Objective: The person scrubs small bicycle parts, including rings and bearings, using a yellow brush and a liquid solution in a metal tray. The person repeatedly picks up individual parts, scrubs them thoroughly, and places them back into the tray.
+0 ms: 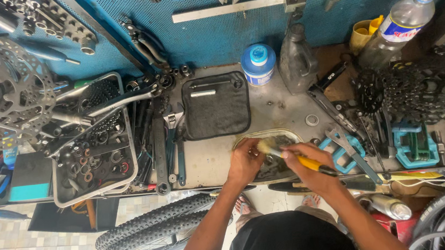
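Right hand (307, 164) pinching a yellow-handled brush (288, 155), bristles over the shallow oval tray (287, 134) at the bench's front edge, left hand (244, 161) curled on a small part inside it, black folded cloth (215, 104) beyond.

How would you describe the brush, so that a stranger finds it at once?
Look at the grey workbench, front edge, where a shallow clear tray sits. The right hand holds the brush over it: the only yellow-handled tool there, with pale bristles.
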